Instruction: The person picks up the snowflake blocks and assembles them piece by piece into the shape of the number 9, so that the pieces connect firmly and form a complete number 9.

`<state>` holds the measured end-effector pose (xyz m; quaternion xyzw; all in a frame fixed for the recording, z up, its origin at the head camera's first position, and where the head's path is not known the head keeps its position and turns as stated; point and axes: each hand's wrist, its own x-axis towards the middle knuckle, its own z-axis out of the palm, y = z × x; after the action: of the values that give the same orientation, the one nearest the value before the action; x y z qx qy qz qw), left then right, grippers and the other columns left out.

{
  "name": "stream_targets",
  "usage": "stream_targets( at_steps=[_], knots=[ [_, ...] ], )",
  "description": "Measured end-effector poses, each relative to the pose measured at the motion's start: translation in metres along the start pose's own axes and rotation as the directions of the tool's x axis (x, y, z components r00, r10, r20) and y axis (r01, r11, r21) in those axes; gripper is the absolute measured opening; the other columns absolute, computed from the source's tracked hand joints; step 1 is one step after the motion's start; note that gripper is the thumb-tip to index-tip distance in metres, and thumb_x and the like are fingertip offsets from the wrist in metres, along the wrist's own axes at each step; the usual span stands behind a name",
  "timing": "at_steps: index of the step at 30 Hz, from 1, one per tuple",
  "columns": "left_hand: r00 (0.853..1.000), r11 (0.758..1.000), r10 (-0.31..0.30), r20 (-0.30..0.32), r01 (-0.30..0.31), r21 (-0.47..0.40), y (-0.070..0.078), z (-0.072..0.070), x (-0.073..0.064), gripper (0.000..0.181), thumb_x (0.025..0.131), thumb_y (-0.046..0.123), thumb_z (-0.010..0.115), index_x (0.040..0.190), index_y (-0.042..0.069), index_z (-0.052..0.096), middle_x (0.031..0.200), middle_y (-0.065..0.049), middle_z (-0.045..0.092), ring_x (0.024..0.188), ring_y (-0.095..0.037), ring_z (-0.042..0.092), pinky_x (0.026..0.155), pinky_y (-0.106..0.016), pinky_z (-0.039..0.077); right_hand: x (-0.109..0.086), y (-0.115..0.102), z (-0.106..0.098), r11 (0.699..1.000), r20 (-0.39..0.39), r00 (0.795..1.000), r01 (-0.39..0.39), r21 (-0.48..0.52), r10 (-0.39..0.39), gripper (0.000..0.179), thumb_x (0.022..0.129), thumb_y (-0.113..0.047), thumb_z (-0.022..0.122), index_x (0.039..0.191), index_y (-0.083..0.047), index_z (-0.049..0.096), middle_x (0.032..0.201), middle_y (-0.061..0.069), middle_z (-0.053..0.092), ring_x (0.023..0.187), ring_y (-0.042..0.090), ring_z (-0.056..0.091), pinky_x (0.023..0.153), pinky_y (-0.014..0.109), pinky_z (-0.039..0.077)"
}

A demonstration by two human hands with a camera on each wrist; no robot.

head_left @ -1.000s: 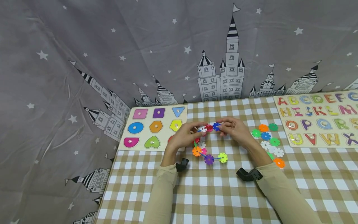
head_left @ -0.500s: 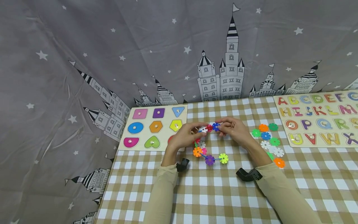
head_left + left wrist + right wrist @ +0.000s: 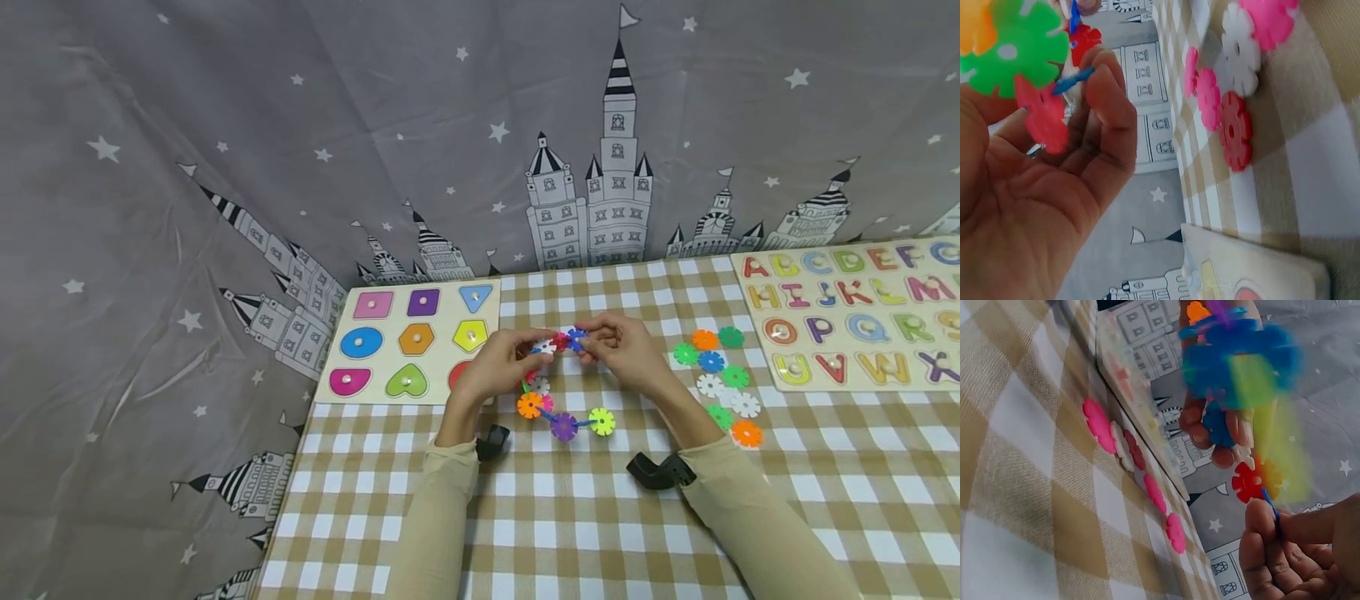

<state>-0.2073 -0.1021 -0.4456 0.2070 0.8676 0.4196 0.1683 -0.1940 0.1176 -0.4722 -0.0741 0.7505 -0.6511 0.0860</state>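
A chain of notched plastic snowflake discs hangs from my left hand, whose fingers grip it near a blue disc and a white disc. Beyond the white one a red disc sticks out toward my right hand. Thumb and forefinger of the right hand pinch a dark blue disc, seen edge-on with its edge at the red disc's rim. Lower down, the chain runs through an orange disc and a purple disc to a yellow-green disc. The left thumb is partly hidden behind a green disc.
Loose discs in several colours lie right of the hands; pink discs lie under the chain. A shape puzzle board stands at the left, an alphabet board at the right. A grey castle-print curtain rises behind the checked tablecloth.
My right hand has shifted slightly left, bringing the dark blue disc up against the red one. The chain's lower end has swung a little right. My left hand keeps its grip.
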Motion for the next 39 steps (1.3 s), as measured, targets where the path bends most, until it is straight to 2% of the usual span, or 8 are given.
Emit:
stream_targets(
  at_steps=[5, 12, 15, 19, 24, 31, 35, 39],
  knots=[
    [1.0, 1.0, -0.025, 0.0, 0.025, -0.005, 0.0, 0.003, 0.002, 0.037, 0.092, 0.014, 0.068, 0.129, 0.011, 0.065, 0.093, -0.005, 0.065, 0.075, -0.018, 0.051, 0.064, -0.022, 0.04, 0.001, 0.002, 0.003, 1.0, -0.005, 1.0, 0.0, -0.001, 0.0, 0.025, 0.094, 0.004, 0.058, 0.118, 0.012, 0.059, 0.092, 0.027, 0.069, 0.069, 0.02, 0.07, 0.07, 0.032, 0.059],
    [1.0, 0.999, -0.02, 0.011, 0.019, 0.047, -0.002, 0.005, 0.005, 0.036, 0.093, 0.017, 0.067, 0.128, 0.01, 0.063, 0.087, -0.007, 0.059, 0.076, -0.016, 0.051, 0.066, -0.023, 0.041, 0.002, 0.003, 0.003, 1.0, 0.001, 1.0, -0.002, 0.011, 0.002, 0.029, 0.097, -0.002, 0.057, 0.123, 0.01, 0.058, 0.096, 0.029, 0.068, 0.069, 0.012, 0.068, 0.071, 0.027, 0.058],
    [1.0, 0.998, -0.017, 0.023, 0.015, 0.068, -0.004, 0.003, 0.004, 0.035, 0.094, 0.017, 0.066, 0.127, 0.01, 0.062, 0.091, -0.006, 0.061, 0.077, -0.016, 0.052, 0.066, -0.024, 0.043, 0.003, 0.004, 0.002, 1.0, 0.017, 1.0, 0.006, -0.006, -0.005, 0.032, 0.098, -0.007, 0.057, 0.127, 0.007, 0.056, 0.094, 0.026, 0.068, 0.069, 0.013, 0.068, 0.07, 0.025, 0.057],
    [1.0, 0.999, -0.014, 0.018, 0.013, 0.043, -0.007, -0.004, 0.001, 0.033, 0.093, 0.015, 0.066, 0.125, 0.01, 0.063, 0.099, -0.007, 0.064, 0.08, -0.017, 0.054, 0.066, -0.024, 0.045, 0.004, 0.007, 0.001, 0.999, 0.027, 0.999, 0.02, -0.029, -0.019, 0.035, 0.1, -0.009, 0.055, 0.13, 0.008, 0.053, 0.092, 0.027, 0.067, 0.067, 0.015, 0.067, 0.068, 0.024, 0.056],
    [1.0, 1.0, -0.019, 0.004, 0.019, 0.005, -0.01, -0.013, -0.004, 0.037, 0.093, 0.014, 0.066, 0.129, 0.01, 0.06, 0.115, -0.007, 0.063, 0.083, -0.018, 0.054, 0.066, -0.023, 0.044, 0.005, 0.01, 0.0, 0.995, 0.024, 0.999, 0.028, -0.093, -0.026, 0.03, 0.099, -0.01, 0.056, 0.125, 0.007, 0.058, 0.096, 0.028, 0.068, 0.07, 0.023, 0.066, 0.066, 0.028, 0.055],
    [1.0, 1.0, -0.001, 0.015, 0.001, -0.001, -0.012, -0.018, -0.008, 0.05, 0.093, 0.011, 0.065, 0.14, 0.008, 0.051, 0.133, -0.009, 0.058, 0.087, -0.021, 0.052, 0.07, -0.026, 0.044, 0.009, 0.016, 0.002, 0.954, 0.012, 0.997, 0.072, -0.293, -0.071, 0.025, 0.093, -0.009, 0.066, 0.115, 0.002, 0.065, 0.094, 0.016, 0.067, 0.081, 0.019, 0.057, 0.07, 0.02, 0.047],
    [0.999, 1.0, 0.003, 0.033, -0.003, 0.003, -0.013, -0.019, -0.008, 0.054, 0.093, 0.01, 0.064, 0.144, 0.009, 0.047, 0.138, -0.01, 0.054, 0.096, -0.024, 0.052, 0.08, -0.029, 0.046, 0.012, 0.019, 0.004, 0.932, 0.031, 0.995, 0.102, -0.349, -0.098, 0.027, 0.091, -0.009, 0.068, 0.115, 0.002, 0.065, 0.093, 0.013, 0.065, 0.084, 0.021, 0.058, 0.075, 0.027, 0.049],
    [0.999, 1.0, 0.012, 0.047, -0.012, -0.001, -0.014, -0.022, -0.011, 0.059, 0.092, 0.009, 0.065, 0.147, 0.007, 0.043, 0.137, -0.012, 0.053, 0.101, -0.025, 0.051, 0.084, -0.031, 0.045, 0.017, 0.023, 0.007, 0.883, 0.078, 0.987, 0.159, -0.441, -0.139, 0.033, 0.089, -0.009, 0.069, 0.121, -0.001, 0.065, 0.102, 0.015, 0.065, 0.096, 0.027, 0.058, 0.09, 0.042, 0.046]
  ],
)
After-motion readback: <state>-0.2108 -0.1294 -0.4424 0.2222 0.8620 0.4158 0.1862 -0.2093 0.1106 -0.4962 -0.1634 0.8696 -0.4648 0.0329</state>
